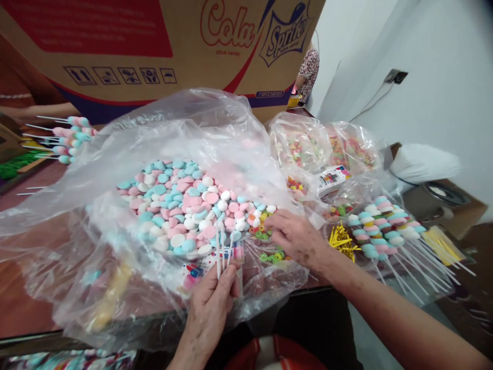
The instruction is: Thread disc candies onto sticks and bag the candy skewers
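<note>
My left hand (pixel 214 295) is closed around several white sticks (pixel 219 252), which point up and away from me. Past their tips, an open clear plastic bag (pixel 162 133) holds a heap of pink, blue and white candies (pixel 173 200). At the heap's right edge my right hand (pixel 295 236) reaches in with bent fingers, over green and orange ring-shaped candies (pixel 265 231). Whether its fingertips hold anything is hidden. More ring candies (pixel 275 256) lie just below that hand.
A large cardboard box (pixel 185 56) stands behind the bag. To the right are finished candy skewers (pixel 385 228), gold twist ties (pixel 342 241) and bags of colourful candies (pixel 304 144). More skewers (pixel 71 139) lie at the left. A person (pixel 309 72) is partly visible behind the box.
</note>
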Action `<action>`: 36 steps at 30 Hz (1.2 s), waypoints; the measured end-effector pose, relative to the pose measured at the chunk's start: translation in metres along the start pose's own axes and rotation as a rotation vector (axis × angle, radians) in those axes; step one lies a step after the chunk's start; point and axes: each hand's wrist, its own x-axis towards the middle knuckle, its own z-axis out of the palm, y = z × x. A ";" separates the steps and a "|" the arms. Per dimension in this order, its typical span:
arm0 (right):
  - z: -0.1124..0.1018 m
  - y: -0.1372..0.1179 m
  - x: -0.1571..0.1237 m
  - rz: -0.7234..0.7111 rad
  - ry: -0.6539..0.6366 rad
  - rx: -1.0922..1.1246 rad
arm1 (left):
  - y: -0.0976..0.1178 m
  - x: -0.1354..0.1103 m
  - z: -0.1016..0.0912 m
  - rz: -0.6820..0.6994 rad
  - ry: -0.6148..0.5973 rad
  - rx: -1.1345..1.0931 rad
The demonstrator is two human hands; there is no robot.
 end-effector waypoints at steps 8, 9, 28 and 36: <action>0.041 -0.011 0.004 -0.130 -0.178 -0.237 | 0.004 -0.002 0.001 -0.005 0.006 0.008; 0.042 -0.011 0.003 -0.144 -0.179 -0.255 | 0.005 -0.003 0.001 -0.008 0.016 0.009; 0.011 0.001 -0.002 0.448 -0.021 1.203 | -0.004 0.001 -0.002 -0.032 0.014 0.009; -0.040 0.017 0.001 0.248 0.323 0.487 | -0.004 0.000 -0.001 -0.061 0.049 0.004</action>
